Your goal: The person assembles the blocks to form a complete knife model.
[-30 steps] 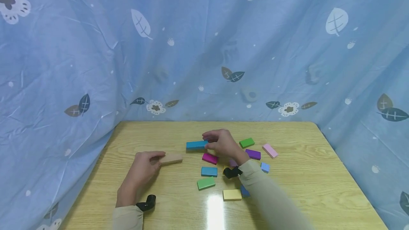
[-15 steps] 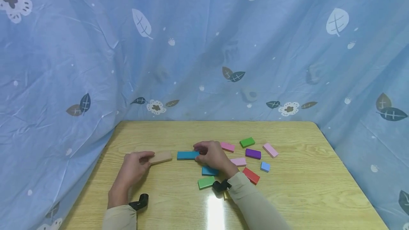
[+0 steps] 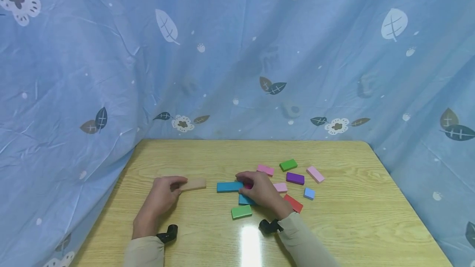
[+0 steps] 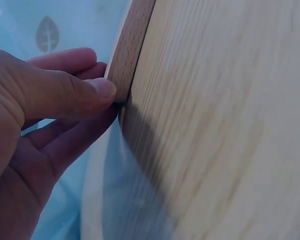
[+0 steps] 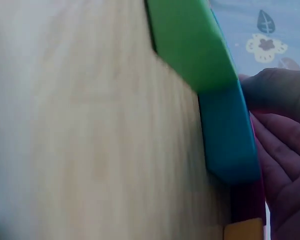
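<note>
In the head view, my left hand [image 3: 160, 196] pinches the left end of a plain wooden block [image 3: 196, 184] between thumb and fingers. The left wrist view shows the thumb on the block's end [image 4: 127, 55]. My right hand [image 3: 262, 193] grips the right end of a long blue block [image 3: 228, 187]. A gap of table separates the two held blocks. Under the right hand lie a shorter blue block [image 3: 245, 200] and a magenta block [image 3: 248, 186], both partly covered. Just in front is a light green block [image 3: 241, 212], which also shows in the right wrist view [image 5: 195, 45].
Around the right hand lie a pink block [image 3: 265, 170], a green block [image 3: 288, 165], a purple block [image 3: 295, 178], a light pink block [image 3: 315, 174], a small blue block [image 3: 309, 193] and a red block [image 3: 293, 203]. A blue patterned curtain [image 3: 222, 52] hangs behind the wooden table [image 3: 363, 226].
My right hand has brought the long blue block nearer to me, first leftward, then back right. My left hand has shifted the wooden block left and then partly back right.
</note>
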`<state>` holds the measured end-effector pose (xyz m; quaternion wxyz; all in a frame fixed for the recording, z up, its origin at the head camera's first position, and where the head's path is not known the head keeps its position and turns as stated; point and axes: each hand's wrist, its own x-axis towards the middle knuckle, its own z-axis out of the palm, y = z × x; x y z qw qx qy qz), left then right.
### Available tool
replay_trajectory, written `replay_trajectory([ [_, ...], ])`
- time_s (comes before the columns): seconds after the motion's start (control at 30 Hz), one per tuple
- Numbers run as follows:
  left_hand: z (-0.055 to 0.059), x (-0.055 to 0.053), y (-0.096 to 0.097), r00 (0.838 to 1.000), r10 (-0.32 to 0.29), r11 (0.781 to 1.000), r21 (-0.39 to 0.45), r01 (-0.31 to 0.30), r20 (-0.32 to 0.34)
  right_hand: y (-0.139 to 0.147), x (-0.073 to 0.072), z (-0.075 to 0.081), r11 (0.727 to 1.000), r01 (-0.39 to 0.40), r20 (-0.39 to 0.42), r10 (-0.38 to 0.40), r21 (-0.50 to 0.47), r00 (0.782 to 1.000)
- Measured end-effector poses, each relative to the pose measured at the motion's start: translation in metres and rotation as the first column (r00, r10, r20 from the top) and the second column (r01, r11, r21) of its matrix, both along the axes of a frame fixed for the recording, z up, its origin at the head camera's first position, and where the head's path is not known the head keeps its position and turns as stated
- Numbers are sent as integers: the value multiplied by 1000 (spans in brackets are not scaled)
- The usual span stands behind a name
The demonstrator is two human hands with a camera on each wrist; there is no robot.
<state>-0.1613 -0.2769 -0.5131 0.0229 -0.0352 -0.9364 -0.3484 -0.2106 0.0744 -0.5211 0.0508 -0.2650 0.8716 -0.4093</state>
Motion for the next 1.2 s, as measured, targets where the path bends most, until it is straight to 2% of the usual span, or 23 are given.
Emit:
replay_trajectory([
  [0.3, -2, -5, 33, 997, -77, 996, 40, 77, -8, 26, 11, -7, 998, 64, -71, -65, -25, 995],
  [0.6, -2, -5, 63, 991, -135, 989, 51, 136, -13, 51, 18, -11, 990, 138, -55, -139, -20, 989],
  [0.83, -2, -5, 69, 987, -157, 987, 28, 158, -22, 56, 17, -8, 991, 132, -46, -132, -8, 990],
  [1.2, -4, -5, 69, 984, -175, 984, 21, 176, -42, 46, 15, -7, 995, 102, -55, -102, -2, 993],
])
